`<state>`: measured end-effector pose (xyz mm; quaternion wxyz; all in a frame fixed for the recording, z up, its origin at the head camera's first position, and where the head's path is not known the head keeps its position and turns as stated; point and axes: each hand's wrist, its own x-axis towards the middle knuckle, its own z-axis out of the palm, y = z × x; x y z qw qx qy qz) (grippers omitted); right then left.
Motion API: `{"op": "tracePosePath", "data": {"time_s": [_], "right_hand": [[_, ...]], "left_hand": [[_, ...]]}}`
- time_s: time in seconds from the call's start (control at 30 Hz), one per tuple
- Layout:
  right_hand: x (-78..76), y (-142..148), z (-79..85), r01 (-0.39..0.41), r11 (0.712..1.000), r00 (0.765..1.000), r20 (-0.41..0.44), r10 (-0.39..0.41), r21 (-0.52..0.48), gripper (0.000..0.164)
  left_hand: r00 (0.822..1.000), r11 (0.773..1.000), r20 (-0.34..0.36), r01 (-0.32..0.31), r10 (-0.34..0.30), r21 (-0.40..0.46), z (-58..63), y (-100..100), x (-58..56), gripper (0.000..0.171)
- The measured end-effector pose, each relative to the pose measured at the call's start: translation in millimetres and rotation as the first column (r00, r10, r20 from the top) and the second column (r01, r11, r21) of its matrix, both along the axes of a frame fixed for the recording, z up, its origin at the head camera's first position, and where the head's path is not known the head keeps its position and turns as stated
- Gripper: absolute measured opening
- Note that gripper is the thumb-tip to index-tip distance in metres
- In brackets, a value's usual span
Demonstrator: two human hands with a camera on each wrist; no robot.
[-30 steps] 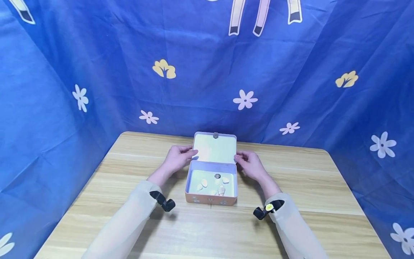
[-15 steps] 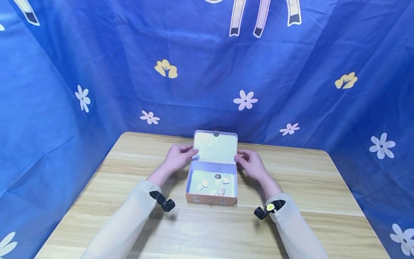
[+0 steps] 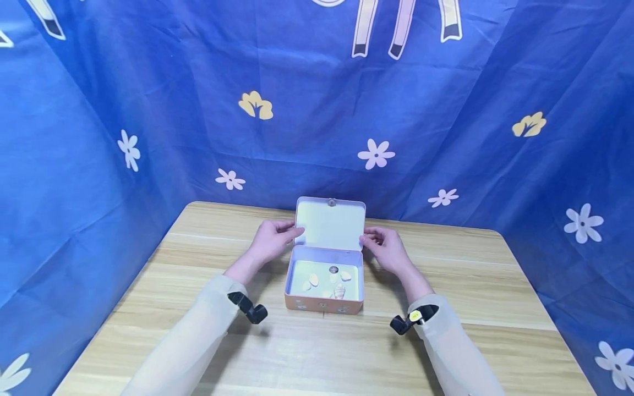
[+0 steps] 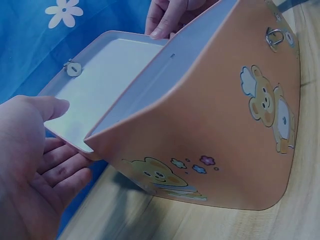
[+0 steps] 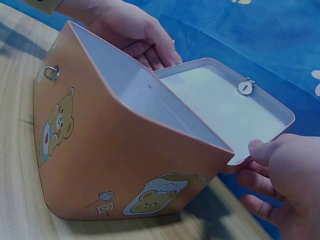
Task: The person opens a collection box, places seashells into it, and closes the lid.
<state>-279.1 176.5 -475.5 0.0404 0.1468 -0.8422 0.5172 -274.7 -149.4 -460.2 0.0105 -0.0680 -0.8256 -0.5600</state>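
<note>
An orange tin box [image 3: 324, 304] with bear pictures sits on the table, its hinged lid [image 3: 331, 223] swung back and up. Several pale seashells [image 3: 339, 291] and a small dark round piece [image 3: 333, 269] lie on its floor. My left hand [image 3: 269, 239] pinches the lid's left side, the thumb on the inner face and the fingers behind. On the opposite side, my right hand [image 3: 386, 248] pinches the lid's edge low down, near the hinge. A metal clasp [image 4: 73, 68] hangs on the lid's far edge in the left wrist view.
The wooden table [image 3: 446, 352] carries the box near its back middle. Behind and at both sides hangs a blue cloth [image 3: 317, 110] with flowers. Black wrist cameras [image 3: 255, 313] jut from both sleeves.
The lid has tilted up a little, its far edge rising in the head view. Both hands keep their hold and have shifted only slightly; the box and shells stay put.
</note>
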Motion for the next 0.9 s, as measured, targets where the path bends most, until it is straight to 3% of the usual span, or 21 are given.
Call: {"op": "tracePosePath", "data": {"time_s": [0.67,0.9], "right_hand": [[6.9,1.2,4.4,0.012,1.000,0.998,-0.056,-0.014,-0.023,0.023],[11.9,0.5,5.4,0.004,0.999,0.997,-0.080,-0.007,-0.047,0.021]], "left_hand": [[0.999,0.999,-0.043,0.034,-0.033,0.025,10.8,0.1,11.8,0.042],[0.998,0.999,-0.060,0.035,-0.034,0.015,11.6,-0.9,16.6,0.051]]}}
